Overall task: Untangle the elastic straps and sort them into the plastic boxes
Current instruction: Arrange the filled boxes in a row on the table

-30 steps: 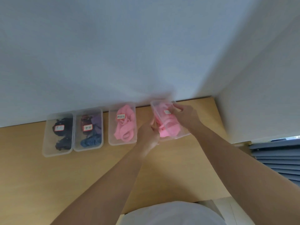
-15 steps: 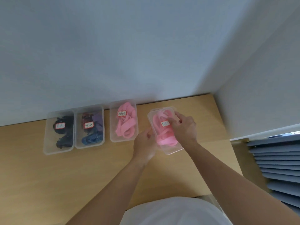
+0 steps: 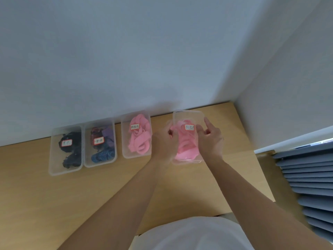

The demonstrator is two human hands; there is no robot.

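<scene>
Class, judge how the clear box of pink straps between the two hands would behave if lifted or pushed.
Probably light: the clear box looks thin-walled and holds only soft pink straps. Likely to slide easily on the smooth table. Its walls may flex where the left hand and right hand grip it.

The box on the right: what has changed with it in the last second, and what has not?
The right box, tilted a second ago, was turned straight, parallel to the other three boxes. The left hand and right hand still hold its sides. The pink straps stayed inside; the other boxes did not move.
</scene>
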